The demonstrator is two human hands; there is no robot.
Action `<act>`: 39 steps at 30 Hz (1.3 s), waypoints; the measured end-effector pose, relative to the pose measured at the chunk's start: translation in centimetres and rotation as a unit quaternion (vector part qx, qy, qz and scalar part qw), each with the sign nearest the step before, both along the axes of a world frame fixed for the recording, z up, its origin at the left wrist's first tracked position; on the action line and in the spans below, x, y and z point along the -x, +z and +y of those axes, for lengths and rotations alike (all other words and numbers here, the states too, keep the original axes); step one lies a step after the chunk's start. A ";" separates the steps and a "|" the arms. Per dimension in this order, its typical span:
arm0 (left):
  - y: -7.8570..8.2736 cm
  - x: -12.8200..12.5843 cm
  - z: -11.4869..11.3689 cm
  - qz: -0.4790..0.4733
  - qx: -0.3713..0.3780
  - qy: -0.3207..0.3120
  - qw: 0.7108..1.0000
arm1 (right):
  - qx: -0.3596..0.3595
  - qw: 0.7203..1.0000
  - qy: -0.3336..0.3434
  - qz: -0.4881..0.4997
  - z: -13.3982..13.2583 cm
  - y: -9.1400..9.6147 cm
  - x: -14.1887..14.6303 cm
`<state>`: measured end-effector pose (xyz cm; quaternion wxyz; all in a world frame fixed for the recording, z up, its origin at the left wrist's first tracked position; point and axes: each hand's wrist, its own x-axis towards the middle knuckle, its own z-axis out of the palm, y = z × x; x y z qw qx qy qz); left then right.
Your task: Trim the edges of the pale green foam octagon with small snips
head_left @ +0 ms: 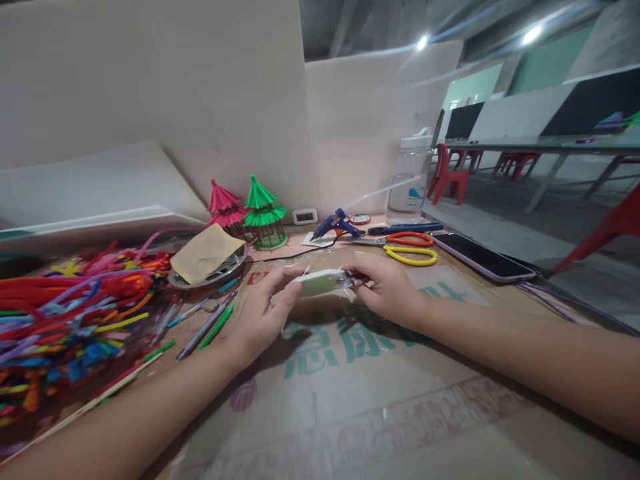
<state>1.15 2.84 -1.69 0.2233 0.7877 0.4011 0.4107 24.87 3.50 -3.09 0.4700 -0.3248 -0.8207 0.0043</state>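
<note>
Pale green piece (318, 285) with a white upper edge lies between the two hands above the printed cardboard (320, 407), its long axis crosswise and nearly level, one end toward each hand. Thumb and fingers of the half-curled left hand (265, 307) pinch its left end, while the right hand (387, 285) is closed in a pinch on the shiny clear film (344, 283) at the other. Just beyond the right hand lie a blue glue gun (337, 224) and scissors (391, 238), with pens (203, 335) beside the left hand
</note>
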 end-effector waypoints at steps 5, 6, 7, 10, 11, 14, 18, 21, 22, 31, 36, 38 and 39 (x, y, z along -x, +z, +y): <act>0.0 -0.1 -0.4 -0.001 -0.032 0.024 0.999 | -0.033 0.998 -0.003 -0.057 -0.3 0.1 -0.1; 0.0 -0.1 -0.4 -0.010 -0.040 0.028 0.999 | -0.028 0.998 -0.001 -0.053 -0.3 0.1 -0.1; 0.1 -0.2 -0.3 -0.020 -0.046 0.034 0.998 | -0.019 0.999 0.001 -0.044 -0.3 0.0 0.0; 0.2 -0.1 0.3 -0.025 -0.035 0.053 0.998 | 0.036 0.999 -0.001 0.000 -0.2 0.0 -0.1; 0.2 0.0 0.5 -0.021 -0.023 0.054 0.998 | 0.057 0.998 -0.003 0.012 -0.1 -0.1 -0.1; 0.0 0.1 0.8 -0.018 0.003 0.027 0.999 | 0.092 0.995 -0.009 0.035 0.0 -0.2 -0.1; -0.2 -0.3 0.1 0.024 -0.011 0.025 0.999 | 0.114 0.992 -0.003 0.052 -0.2 -0.2 0.2; -0.3 -0.6 -0.1 0.050 -0.015 0.056 0.997 | 0.144 0.986 0.013 0.085 -0.4 0.0 0.6; -0.3 -0.7 0.0 0.040 -0.006 0.060 0.997 | 0.158 0.982 0.016 0.104 -0.3 0.1 0.7; -0.6 -0.9 0.9 -0.072 0.050 -0.014 0.996 | 0.225 0.967 -0.003 0.119 1.1 0.0 0.6; -0.1 -0.7 0.3 -0.034 0.050 0.024 0.998 | 0.180 0.979 -0.014 0.099 0.9 -0.6 0.6; -0.1 -0.6 0.4 -0.009 0.031 0.049 0.998 | 0.174 0.982 -0.013 0.079 0.8 -0.6 0.5; -0.1 -0.5 0.4 0.003 0.021 0.060 0.998 | 0.170 0.983 -0.013 0.071 0.7 -0.6 0.5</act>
